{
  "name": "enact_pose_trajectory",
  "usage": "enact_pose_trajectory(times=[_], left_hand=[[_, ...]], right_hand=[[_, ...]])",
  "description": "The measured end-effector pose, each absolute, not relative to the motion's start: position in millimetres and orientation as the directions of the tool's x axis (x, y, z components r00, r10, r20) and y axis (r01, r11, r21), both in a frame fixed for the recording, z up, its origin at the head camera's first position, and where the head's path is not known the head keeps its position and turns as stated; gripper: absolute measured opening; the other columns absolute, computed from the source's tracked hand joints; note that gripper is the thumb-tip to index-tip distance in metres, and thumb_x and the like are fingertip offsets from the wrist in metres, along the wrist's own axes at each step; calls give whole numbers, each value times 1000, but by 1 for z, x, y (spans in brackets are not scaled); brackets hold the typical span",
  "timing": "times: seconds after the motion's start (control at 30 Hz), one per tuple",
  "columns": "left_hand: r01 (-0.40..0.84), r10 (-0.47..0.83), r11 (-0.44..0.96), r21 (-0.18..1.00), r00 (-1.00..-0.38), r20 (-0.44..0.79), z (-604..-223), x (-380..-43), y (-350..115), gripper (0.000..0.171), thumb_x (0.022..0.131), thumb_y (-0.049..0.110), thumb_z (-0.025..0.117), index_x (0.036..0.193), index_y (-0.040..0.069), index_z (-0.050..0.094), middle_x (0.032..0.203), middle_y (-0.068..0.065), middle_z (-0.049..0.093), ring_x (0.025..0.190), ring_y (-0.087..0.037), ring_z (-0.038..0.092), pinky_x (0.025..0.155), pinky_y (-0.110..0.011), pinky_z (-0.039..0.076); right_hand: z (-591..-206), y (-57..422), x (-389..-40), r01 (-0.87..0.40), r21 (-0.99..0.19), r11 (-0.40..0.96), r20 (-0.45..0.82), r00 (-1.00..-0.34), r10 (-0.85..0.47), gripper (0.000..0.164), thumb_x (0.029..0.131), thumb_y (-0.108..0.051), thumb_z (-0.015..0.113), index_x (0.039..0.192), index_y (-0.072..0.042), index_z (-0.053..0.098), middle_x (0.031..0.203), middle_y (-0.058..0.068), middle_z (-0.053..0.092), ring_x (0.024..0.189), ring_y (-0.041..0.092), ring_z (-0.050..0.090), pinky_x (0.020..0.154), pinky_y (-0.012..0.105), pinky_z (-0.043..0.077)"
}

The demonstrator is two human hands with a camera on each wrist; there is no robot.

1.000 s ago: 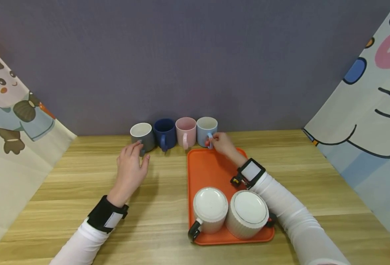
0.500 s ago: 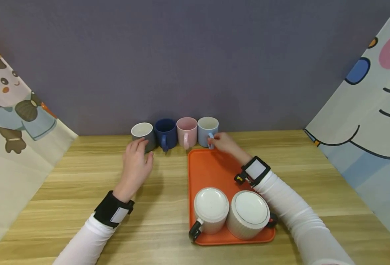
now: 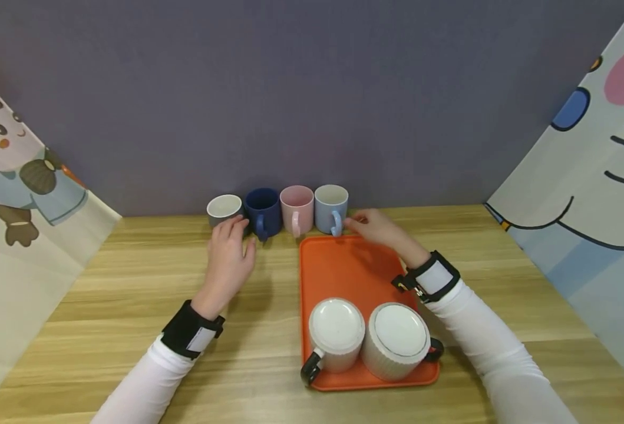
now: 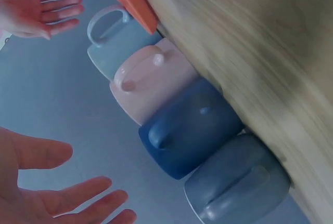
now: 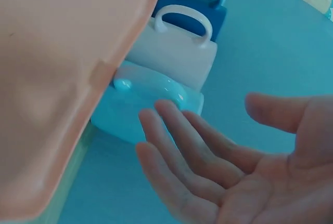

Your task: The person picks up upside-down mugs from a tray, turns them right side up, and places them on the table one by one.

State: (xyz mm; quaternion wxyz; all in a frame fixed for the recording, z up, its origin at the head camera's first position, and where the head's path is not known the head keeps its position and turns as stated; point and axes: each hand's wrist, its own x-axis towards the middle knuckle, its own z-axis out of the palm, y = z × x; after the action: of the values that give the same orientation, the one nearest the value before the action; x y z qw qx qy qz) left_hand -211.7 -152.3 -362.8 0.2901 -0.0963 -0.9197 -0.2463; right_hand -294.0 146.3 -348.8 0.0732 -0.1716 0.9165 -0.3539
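Four mugs would be several in a row at the wall: a grey mug [image 3: 224,206], a navy mug [image 3: 270,219], a pink mug [image 3: 302,213] and a light blue mug [image 3: 324,219], all upright with handles facing me. My left hand [image 3: 228,259], fingers spread and relaxed, hovers in front of the grey mug and hides its handle in the head view. The left wrist view shows that palm with nothing in it. Beside the light blue mug's handle [image 5: 151,84] is my right hand [image 3: 380,229], its fingers loosely bent, thumb apart and holding nothing.
An orange tray [image 3: 338,265] lies just in front of the pink and light blue mugs. On its near end two upside-down ribbed mugs, a smaller one [image 3: 337,327] and a larger one [image 3: 400,333], have black handles jutting past the tray's rim. A grey wall [image 3: 312,106] rises behind the row.
My right hand has let go of the light blue mug's handle and drawn back to the right. My left hand has shifted slightly right in front of the grey mug.
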Motion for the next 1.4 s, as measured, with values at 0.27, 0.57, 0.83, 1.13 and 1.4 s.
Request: enact_pose_trajectory(times=[0.27,0.57,0.83,1.13,1.4], left_hand=[[322,46,863,390,-818,573,-365,-216,-146,39,88,12,62,121,-7,56,130,-23,51,121,-40,42,92,-57,35],[339,70,853,398,-828,556,-370,-218,-134,36,89,11,62,120,-6,58,129,-23,52,120,-40,42,94,-55,35],[350,92,856,380,-827,554,-371,-220,-122,35,89,11,61,120,-5,58,130,-22,52,121,-38,42,95,-55,36],[353,113,853,383,-843,526,-375,-222,-110,35,90,13,60,121,-5,58,131,-21,51,123,-37,40,98,-54,35],[377,129,846,376,-831,541,-376,-223,-99,35,88,12,62,119,-4,59,131,-21,52,122,-37,42,96,-54,36]], right_hand=[[-342,164,-276,-291,-662,691,2,-922,-387,41,99,-28,49,115,7,61,104,24,67,96,38,63,84,43,51],[-342,183,-251,-300,-670,679,34,-926,-376,35,99,-27,50,110,3,64,102,16,69,96,31,65,86,43,52],[-342,200,-233,-336,-663,669,64,-916,-396,25,96,-21,57,105,0,67,96,12,71,91,26,66,81,40,53],[-341,217,-213,-316,-713,625,10,-897,-442,28,94,-22,59,112,-1,66,103,13,71,93,21,68,82,33,53],[-346,231,-197,-297,-711,638,-54,-881,-470,33,94,-25,59,113,2,64,103,11,71,95,22,67,78,26,52]])
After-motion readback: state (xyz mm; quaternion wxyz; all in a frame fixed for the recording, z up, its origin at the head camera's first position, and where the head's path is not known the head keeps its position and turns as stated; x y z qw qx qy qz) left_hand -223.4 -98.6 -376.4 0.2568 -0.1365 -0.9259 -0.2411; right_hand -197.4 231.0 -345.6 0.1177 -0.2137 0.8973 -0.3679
